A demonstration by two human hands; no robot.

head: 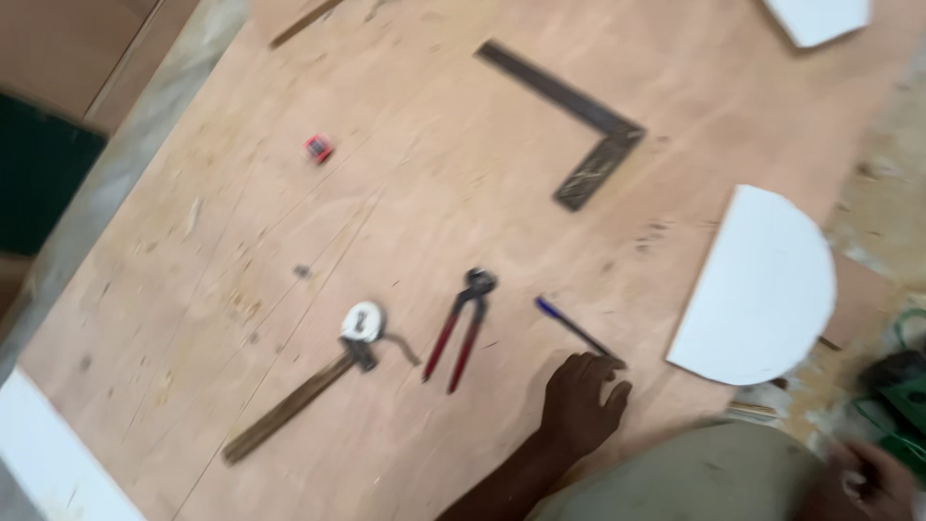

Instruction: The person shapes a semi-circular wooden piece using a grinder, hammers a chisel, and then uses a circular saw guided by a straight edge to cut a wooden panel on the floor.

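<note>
Your left hand [579,400] rests flat on the plywood desk [241,241], fingers spread a little, holding nothing. Its fingertips touch the near end of the blue pen [577,330], which lies slanted on the board just beside the red-handled pincers [461,328]. Your right hand [868,482] sits at the lower right edge of the view, off the board and near a green object [902,386]. It is too blurred to tell whether it is closed or holds anything.

The view is smeared by head movement, so your aim at the pen may be off. I judge that a clumsy push on its end would roll or slide it away across the smooth board. The pincers lie close enough that a sweeping reach could knock them. The white half-round panel [757,285] hangs over the right edge of the desk, and a nudge from your arm could likely tip it off.

By count there is one pen, one pair of pincers, one hammer [299,396] with a wooden handle, and one white tape measure [364,320] touching the hammer's head. There is one metal try square [579,125], one small red object [318,148], and two white panels, the second [820,17] at the top edge.
</note>
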